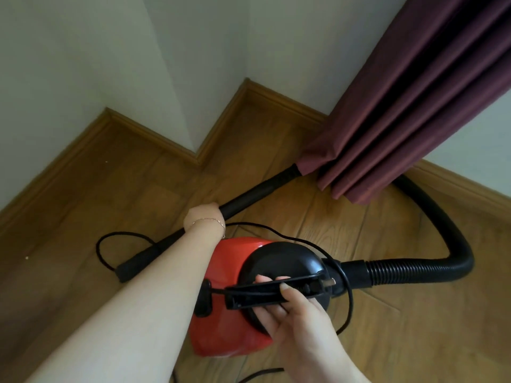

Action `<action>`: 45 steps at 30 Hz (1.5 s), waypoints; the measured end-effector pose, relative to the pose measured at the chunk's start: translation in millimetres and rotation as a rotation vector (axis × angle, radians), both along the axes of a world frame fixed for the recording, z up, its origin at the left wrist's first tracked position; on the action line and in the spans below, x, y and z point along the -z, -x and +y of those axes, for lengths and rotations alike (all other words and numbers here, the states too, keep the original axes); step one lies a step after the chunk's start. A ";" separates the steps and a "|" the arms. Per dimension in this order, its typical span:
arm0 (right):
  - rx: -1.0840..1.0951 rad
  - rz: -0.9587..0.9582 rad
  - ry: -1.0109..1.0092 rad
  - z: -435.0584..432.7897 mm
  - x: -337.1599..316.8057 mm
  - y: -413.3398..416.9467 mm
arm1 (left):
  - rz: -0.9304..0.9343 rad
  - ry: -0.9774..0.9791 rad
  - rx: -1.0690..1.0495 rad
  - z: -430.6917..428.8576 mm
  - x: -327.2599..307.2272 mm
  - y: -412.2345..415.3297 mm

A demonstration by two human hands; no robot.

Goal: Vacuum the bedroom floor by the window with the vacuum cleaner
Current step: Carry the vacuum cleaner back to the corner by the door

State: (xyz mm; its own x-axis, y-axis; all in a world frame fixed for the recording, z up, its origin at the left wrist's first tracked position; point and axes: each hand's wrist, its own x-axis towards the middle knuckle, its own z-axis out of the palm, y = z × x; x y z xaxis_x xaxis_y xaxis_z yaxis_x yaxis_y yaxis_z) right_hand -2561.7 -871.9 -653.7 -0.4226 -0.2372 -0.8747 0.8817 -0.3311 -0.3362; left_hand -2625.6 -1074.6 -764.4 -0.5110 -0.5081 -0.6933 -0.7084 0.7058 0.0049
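A small red and black vacuum cleaner (229, 308) hangs low in the middle of the view. My right hand (287, 308) is shut on its black carry handle (265, 293). My left hand (204, 218) grips the black wand (257, 190), which lies slanted across the wooden floor (401, 313). The wand's far end disappears under the curtain hem; its near end (132, 268) rests low at the left. A ribbed black hose (442, 233) loops from the vacuum's front round to the right and back behind the curtain.
A dark maroon curtain (409, 100) hangs at the upper right, reaching almost to the floor. White walls with a wooden skirting board (154, 139) form a stepped corner ahead. A thin black power cord (110, 244) loops over the floor and vacuum. Small crumbs (26, 257) lie at the left.
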 end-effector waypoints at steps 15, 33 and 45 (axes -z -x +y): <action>-0.002 0.077 -0.182 50.0 -11.7 33.9 | 0.030 -0.406 0.078 56.5 -72.3 1.5; 0.081 0.225 -0.310 170.6 -96.9 22.0 | 0.312 -0.546 -0.072 202.5 -161.1 0.4; 0.287 0.258 -0.298 262.4 -225.5 10.8 | 0.146 -0.758 -0.007 314.8 -289.1 -8.5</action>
